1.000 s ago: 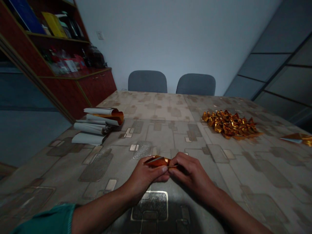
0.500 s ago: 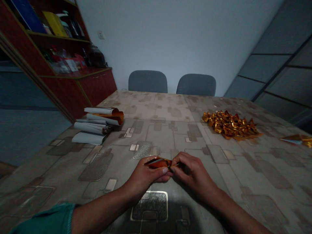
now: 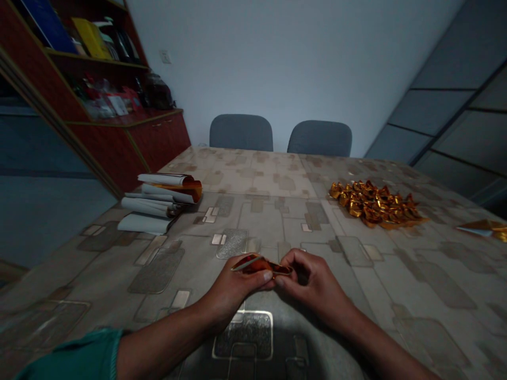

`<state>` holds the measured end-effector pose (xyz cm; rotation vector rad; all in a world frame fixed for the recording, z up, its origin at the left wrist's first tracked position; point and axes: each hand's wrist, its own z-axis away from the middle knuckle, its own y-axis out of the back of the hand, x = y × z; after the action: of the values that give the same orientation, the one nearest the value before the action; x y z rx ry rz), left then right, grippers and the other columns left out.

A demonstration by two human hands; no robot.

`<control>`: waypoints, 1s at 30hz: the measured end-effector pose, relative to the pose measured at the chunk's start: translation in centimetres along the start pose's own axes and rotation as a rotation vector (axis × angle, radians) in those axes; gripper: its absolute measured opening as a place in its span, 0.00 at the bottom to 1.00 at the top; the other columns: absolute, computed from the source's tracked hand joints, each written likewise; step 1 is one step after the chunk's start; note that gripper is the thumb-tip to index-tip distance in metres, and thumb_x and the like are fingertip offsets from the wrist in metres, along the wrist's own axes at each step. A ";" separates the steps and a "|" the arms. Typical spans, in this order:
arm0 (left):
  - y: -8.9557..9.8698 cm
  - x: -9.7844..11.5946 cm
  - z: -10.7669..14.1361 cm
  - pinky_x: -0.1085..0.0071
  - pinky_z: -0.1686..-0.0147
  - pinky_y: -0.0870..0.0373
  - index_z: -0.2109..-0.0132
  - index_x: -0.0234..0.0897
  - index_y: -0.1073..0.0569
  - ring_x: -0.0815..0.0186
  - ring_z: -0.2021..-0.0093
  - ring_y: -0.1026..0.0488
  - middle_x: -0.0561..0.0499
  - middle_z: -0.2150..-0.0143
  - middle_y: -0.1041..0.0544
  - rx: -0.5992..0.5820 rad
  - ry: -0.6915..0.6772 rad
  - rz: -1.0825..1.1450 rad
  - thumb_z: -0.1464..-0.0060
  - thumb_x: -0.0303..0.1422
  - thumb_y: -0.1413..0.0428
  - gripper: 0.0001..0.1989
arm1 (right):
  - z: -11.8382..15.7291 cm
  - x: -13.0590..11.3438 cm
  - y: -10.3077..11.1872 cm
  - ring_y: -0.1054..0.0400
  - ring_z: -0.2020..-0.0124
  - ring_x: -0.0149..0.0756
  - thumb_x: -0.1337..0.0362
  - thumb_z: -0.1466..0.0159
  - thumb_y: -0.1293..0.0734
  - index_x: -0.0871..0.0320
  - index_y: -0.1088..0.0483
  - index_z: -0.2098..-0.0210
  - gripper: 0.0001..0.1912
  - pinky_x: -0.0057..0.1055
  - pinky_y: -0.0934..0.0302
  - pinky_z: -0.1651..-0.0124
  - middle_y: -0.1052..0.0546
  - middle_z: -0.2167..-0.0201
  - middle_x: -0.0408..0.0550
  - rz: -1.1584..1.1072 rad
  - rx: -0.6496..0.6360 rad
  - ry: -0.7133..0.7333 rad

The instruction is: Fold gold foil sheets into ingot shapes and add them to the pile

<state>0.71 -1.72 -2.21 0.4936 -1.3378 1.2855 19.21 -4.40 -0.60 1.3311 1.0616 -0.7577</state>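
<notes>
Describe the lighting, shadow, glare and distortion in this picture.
Head view: dim light overall; head view: glints on the gold pieces and tablecloth; head view: shadow below the right hand; head view: apparently wide-angle stretch, the red cabinet slanting.

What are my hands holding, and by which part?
A folded piece of gold foil paper: your left hand grips its left part, your right hand pinches its right end.
</notes>
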 end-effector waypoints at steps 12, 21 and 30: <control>-0.1 0.0 -0.1 0.71 0.62 0.30 0.68 0.33 0.20 0.66 0.68 0.25 0.51 0.71 0.20 -0.015 -0.027 -0.055 0.56 0.36 0.29 0.12 | -0.1 -0.2 -0.3 0.39 0.76 0.31 0.66 0.39 0.33 0.58 0.26 0.72 0.06 0.28 0.47 0.72 0.28 0.78 0.41 0.002 0.026 0.062; -0.2 0.3 0.0 0.70 0.63 0.33 0.72 0.33 0.22 0.66 0.69 0.28 0.51 0.74 0.22 -0.037 -0.049 -0.043 0.57 0.38 0.29 0.13 | 0.0 -0.3 0.2 0.36 0.72 0.34 0.60 0.36 0.32 0.57 0.27 0.67 0.08 0.30 0.45 0.69 0.26 0.73 0.43 -0.117 -0.051 0.056; -0.1 0.5 0.1 0.71 0.61 0.33 0.69 0.33 0.20 0.67 0.68 0.28 0.51 0.72 0.22 -0.057 -0.008 0.019 0.57 0.38 0.28 0.14 | 0.1 -0.4 0.3 0.36 0.71 0.33 0.56 0.37 0.30 0.57 0.29 0.63 0.11 0.29 0.44 0.68 0.27 0.71 0.43 -0.185 -0.098 0.038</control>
<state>0.67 -1.68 -1.72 0.4478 -1.3846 1.2591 19.30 -4.48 -0.09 1.1795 1.2486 -0.8087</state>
